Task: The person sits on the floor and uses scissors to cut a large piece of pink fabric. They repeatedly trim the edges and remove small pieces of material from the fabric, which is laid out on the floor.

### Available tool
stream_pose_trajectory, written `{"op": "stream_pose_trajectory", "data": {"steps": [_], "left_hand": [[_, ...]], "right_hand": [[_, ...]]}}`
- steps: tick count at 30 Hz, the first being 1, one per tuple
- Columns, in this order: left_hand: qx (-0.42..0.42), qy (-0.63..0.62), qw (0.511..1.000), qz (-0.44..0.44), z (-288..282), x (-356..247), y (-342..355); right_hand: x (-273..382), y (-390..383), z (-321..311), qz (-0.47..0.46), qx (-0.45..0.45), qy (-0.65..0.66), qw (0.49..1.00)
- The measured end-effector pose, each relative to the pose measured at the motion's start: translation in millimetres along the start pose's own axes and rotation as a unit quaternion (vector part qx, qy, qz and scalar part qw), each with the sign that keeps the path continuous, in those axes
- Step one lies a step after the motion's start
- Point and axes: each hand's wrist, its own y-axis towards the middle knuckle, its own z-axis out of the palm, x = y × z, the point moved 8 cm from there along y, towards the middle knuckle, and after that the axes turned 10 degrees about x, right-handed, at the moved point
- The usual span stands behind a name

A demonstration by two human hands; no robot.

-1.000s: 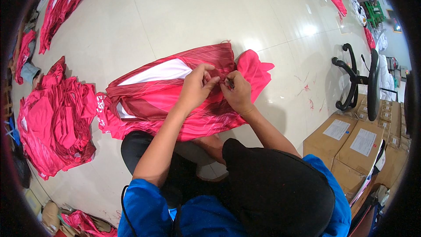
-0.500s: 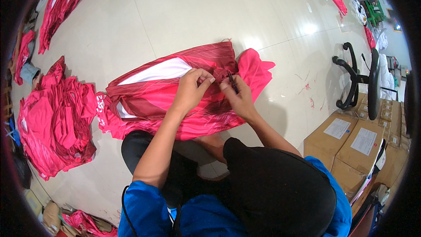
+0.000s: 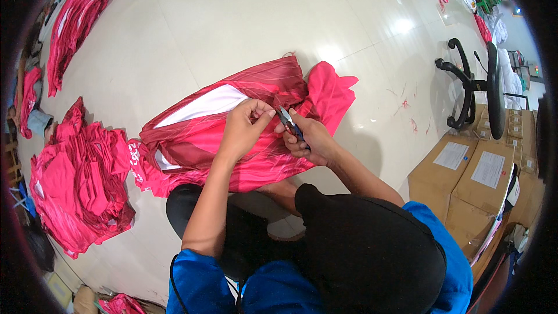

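A pinkish-red garment [image 3: 232,139] with darker striped panels and white inner patches lies spread on the floor before my knees. My right hand [image 3: 308,138] is closed around a small pair of thread snips [image 3: 293,126] with dark blue handles, the bright blades pointing up and left over the cloth. Just left of the blade tips, my left hand [image 3: 245,125] is closed in a pinch above the garment. Whatever lies between its thumb and fingertips is too small to make out. A bunched sleeve-like part [image 3: 330,93] extends at the garment's right end.
To the left lies a large heap of red garments [image 3: 87,180], touching the spread one. Another red pile [image 3: 78,20] is at the far left. At right stand a black swivel chair [image 3: 468,84] and cardboard boxes [image 3: 439,166]. Thread scraps [image 3: 405,103] dot the tiled floor.
My right hand has turned, so the snips' blades now show and point up-left. My left hand has drawn slightly left and down, still pinching. The whole view has shifted a little.
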Motion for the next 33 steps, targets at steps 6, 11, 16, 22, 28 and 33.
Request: {"op": "stream_pose_trajectory", "data": {"steps": [6, 11, 16, 22, 28, 33], "left_hand": [[0.015, 0.035, 0.999, 0.023, 4.6, -4.2, 0.6], [0.054, 0.029, 0.998, 0.006, 11.1, -6.3, -1.6], [0.054, 0.063, 0.996, 0.014, 11.9, -9.6, -1.0], [0.053, 0.058, 0.997, 0.019, 13.6, -16.8, -1.0], [0.064, 0.057, 0.996, 0.018, 16.5, -13.4, -0.6], [0.062, 0.069, 0.995, 0.022, 14.7, -16.7, -1.1]], "right_hand": [[-3.2, 4.4, -6.1, 0.009, 0.012, 0.025, 1.000], [-4.6, 8.3, -9.8, 0.005, 0.030, 0.055, 0.998], [-3.5, 8.6, -13.0, 0.000, 0.012, 0.048, 0.999], [-2.0, 4.5, -11.9, 0.004, -0.004, 0.056, 0.998], [-4.4, 6.2, -17.8, -0.003, -0.003, 0.040, 0.999], [-2.9, 2.2, -15.6, 0.006, 0.000, 0.029, 1.000]]}}
